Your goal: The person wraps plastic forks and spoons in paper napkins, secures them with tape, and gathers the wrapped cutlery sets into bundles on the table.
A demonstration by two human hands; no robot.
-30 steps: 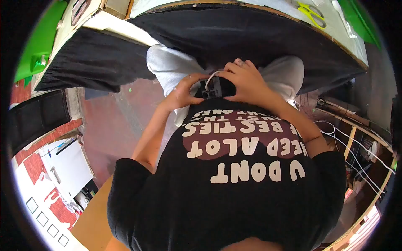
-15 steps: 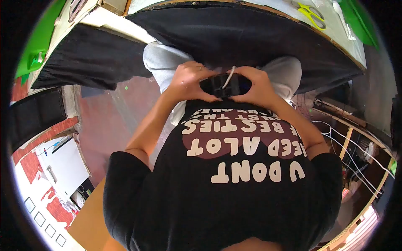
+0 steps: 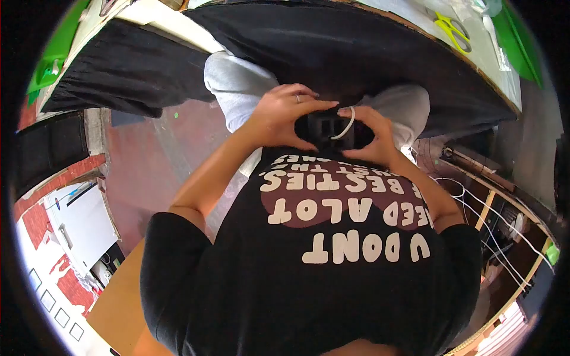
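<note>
Both my hands meet in front of my stomach, above my lap, around a dark device (image 3: pixel 325 132) with a faint blocky pattern on its face. My left hand (image 3: pixel 284 117) curves around its left side, thumb below and fingers above. On the other side, my right hand (image 3: pixel 380 135) grips it in the same way, thumb and fingers bent. A white cable (image 3: pixel 350 123) loops up from the device's face toward the right fingertips. The device's exact kind and outline are too dark to make out.
A table (image 3: pixel 409 29) with a black cloth front stands ahead, with yellow-green scissors (image 3: pixel 453 31) and a white-handled utensil (image 3: pixel 491 32) on it. White cables (image 3: pixel 475 204) hang by a shelf at right. A white cabinet (image 3: pixel 86 225) is at left.
My hands and the dark device have shifted slightly right and down in view. The left fingers have stretched further over the top, and the white cable now leans more to the right.
</note>
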